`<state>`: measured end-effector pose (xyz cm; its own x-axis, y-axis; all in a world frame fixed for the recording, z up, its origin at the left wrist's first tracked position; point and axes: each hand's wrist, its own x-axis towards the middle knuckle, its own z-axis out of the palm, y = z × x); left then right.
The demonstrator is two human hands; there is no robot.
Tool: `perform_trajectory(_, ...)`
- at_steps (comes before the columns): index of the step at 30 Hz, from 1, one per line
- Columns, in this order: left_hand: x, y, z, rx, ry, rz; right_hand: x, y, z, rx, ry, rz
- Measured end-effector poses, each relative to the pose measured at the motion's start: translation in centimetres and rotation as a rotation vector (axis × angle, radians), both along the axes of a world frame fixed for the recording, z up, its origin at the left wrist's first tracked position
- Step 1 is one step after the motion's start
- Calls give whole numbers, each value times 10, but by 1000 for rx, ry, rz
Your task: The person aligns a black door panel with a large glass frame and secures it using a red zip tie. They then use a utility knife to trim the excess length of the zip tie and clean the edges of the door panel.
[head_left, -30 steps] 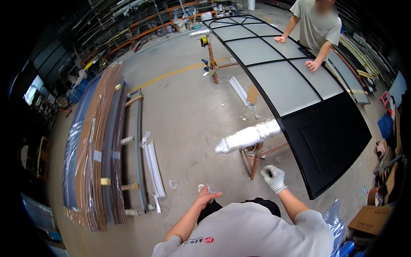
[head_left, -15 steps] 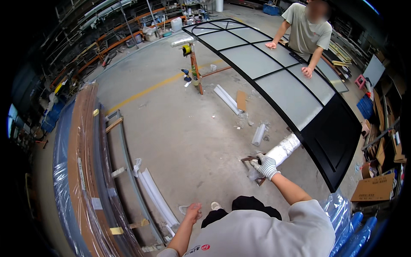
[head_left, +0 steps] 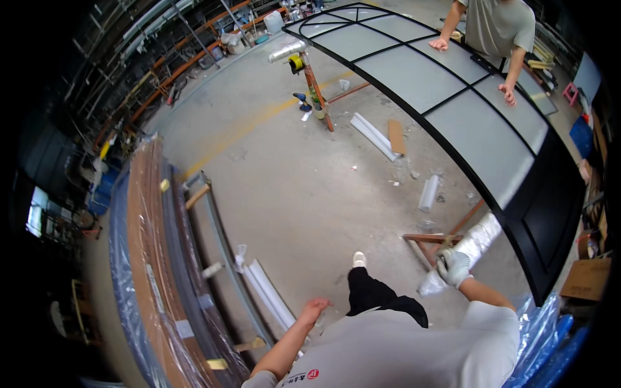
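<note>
My bare left hand (head_left: 315, 310) hangs beside my body, fingers loosely stretched, with nothing visible in it. My right hand (head_left: 455, 268), in a pale striped work glove, is curled at the near end of a trestle's plastic-wrapped bar (head_left: 480, 240). What its fingers close on is hidden; crumpled clear plastic (head_left: 431, 283) hangs just below. A long black-framed door panel (head_left: 475, 139) with frosted panes and a solid black end lies across this bar and another wrapped bar (head_left: 286, 52) farther off. Across the panel, a co-worker (head_left: 498, 29) rests one hand on it and holds the other above or on it.
Long wrapped boards (head_left: 150, 258) lie stacked at left, beside a grey metal frame (head_left: 223, 239) and white foam strips (head_left: 268, 294). On the floor are a cordless drill (head_left: 302, 101), foam pieces (head_left: 375, 137) and cardboard (head_left: 396, 137). Blue plastic-wrapped rolls (head_left: 550, 349) stand at lower right.
My view has shifted left, so the scene sits farther right. One of my feet has stepped forward. My right hand stays at the bar's end; the co-worker stays beside the panel.
</note>
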<state>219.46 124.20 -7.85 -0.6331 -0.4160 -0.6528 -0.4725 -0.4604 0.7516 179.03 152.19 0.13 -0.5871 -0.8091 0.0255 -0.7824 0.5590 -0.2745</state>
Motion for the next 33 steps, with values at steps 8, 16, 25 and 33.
perform_trajectory(8, -120, -103, 79, -370, -172, -203, -9, -8, 7, -42, -111, -25)
perform_trajectory(16, -247, -144, 46, -549, 24, -314, -14, -1, 1, 52, -172, -137)
perform_trajectory(25, -339, -151, 45, -503, 220, -719, -13, -16, 16, 54, -175, -323)
perform_trajectory(33, -411, -173, 44, -605, 137, -969, -11, -31, -3, 115, -99, -625)
